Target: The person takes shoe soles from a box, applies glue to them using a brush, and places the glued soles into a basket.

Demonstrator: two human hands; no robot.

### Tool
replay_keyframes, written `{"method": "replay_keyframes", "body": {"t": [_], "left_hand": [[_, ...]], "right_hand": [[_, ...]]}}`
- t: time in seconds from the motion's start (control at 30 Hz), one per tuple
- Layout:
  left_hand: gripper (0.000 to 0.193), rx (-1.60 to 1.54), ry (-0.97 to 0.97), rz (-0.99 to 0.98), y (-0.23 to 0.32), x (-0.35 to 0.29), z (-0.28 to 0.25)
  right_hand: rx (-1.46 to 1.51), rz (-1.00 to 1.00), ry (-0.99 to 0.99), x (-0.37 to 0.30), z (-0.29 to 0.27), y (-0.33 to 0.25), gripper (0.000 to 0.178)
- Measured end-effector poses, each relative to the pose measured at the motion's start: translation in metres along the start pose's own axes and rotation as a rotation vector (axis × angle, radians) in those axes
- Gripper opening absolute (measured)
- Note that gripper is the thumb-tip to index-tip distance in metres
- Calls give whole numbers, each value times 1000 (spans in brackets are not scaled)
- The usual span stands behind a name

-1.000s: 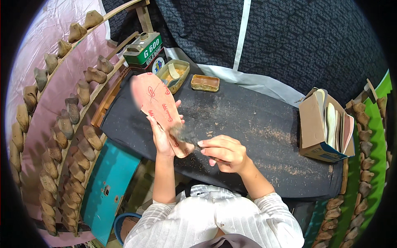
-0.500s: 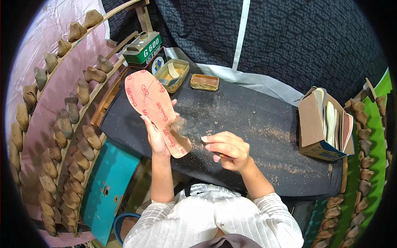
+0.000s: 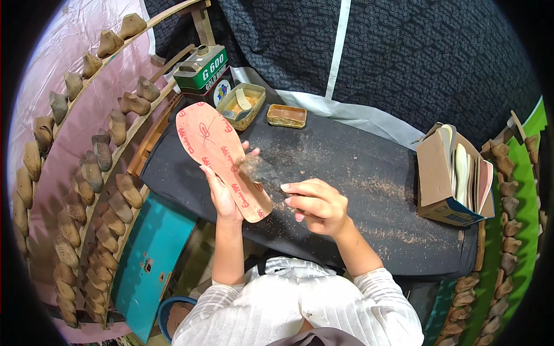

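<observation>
Insole [image 3: 222, 158], pink and printed, is gripped from below by the left hand [image 3: 222, 193] and held tilted above the desk [image 3: 358, 173]. A small brush [image 3: 257, 169] is pinched in the curled right hand [image 3: 317, 205], its blurred bristles against the insole. Two glue tins [image 3: 242, 104] are set behind.

The left hand [image 3: 222, 193] has turned the pink insole [image 3: 222, 158] from nearly edge-on to flat, printed face up, its toe now nearer the worktop's [image 3: 369, 179] far left corner. The right hand [image 3: 317, 205] has drifted slightly right.
</observation>
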State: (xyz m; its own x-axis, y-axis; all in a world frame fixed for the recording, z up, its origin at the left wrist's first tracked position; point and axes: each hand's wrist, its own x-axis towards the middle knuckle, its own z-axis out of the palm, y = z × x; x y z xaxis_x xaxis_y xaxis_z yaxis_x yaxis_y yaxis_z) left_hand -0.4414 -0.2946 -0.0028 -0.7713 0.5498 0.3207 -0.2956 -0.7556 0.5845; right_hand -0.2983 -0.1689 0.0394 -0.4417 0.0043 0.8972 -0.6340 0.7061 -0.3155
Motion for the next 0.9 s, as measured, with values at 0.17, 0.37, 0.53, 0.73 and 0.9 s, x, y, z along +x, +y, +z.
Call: {"method": "replay_keyframes", "body": {"t": [0.17,0.37,0.53,0.73,0.9], "left_hand": [[74,-12,79,-28,0,4,5],[72,41,72,49,1,6,-2],[69,24,239,1,-6,4,20],[64,-93,151,-174,-7,2,-1],[66,-103,199,-195,-13,-1,12]], "right_hand": [[27,70,-63,-15,-1,-2,27],[196,143,-140,-16,-19,2,25],[16,52,-98,-10,-9,1,27],[22,67,-11,-16,-5,2,27],[-23,63,-34,-13,-7,2,28]]}}
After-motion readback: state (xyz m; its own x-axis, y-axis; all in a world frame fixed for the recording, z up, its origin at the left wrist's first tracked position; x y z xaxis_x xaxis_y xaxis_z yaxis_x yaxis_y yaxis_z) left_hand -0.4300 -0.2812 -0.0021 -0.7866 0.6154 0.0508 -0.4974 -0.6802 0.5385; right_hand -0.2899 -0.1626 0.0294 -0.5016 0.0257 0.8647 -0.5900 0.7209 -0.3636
